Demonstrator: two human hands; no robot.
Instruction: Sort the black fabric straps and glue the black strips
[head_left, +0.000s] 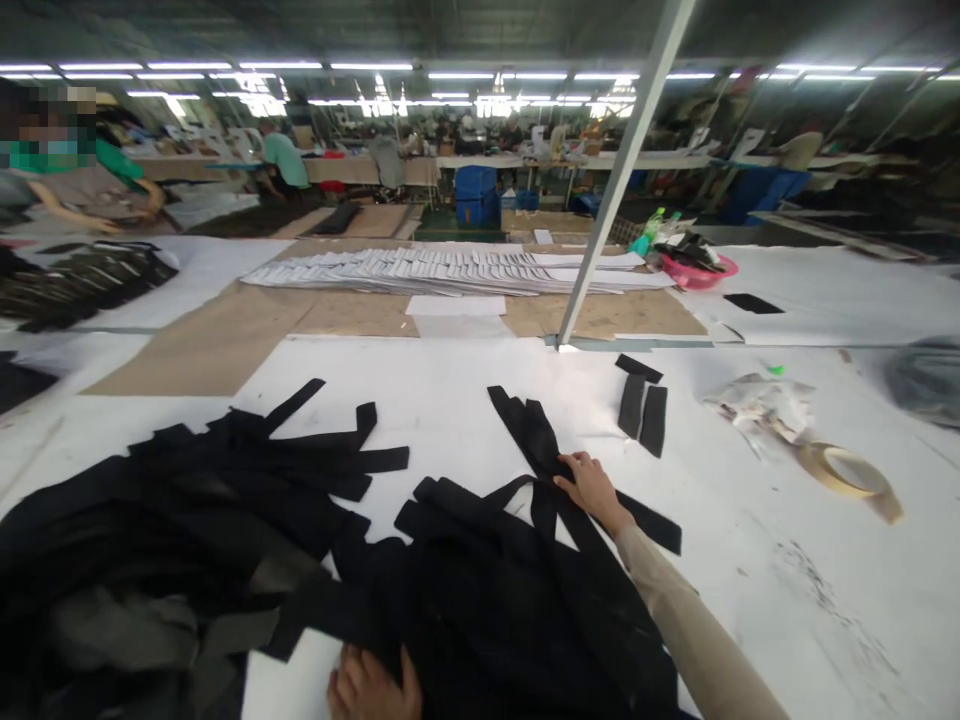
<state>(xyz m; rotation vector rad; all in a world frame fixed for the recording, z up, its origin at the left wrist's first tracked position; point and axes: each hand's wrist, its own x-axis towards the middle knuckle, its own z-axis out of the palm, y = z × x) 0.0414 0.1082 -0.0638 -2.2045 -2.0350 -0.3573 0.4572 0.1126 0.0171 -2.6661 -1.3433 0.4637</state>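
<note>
A heap of black fabric strips [480,590] lies in front of me on the white-covered table. My right hand [594,492] reaches over the far side of this heap, with thumb and index finger closed on the edge of a black fabric strip [534,440]. Down at the bottom edge, my left hand [373,686] rests against the near left side of the same heap, its thumb apart from its fingers and nothing visibly held. To the left spreads a second, larger pile of black fabric pieces [150,530], with strip ends poking out towards the back and right.
Several short black pieces [654,420] lie beyond my right hand. Further right are a roll of tape [821,462] and crumpled paper [765,405]. A metal post [622,170] rises at the table's far edge, before stacked white sheets [420,268] and a pink basin [697,275].
</note>
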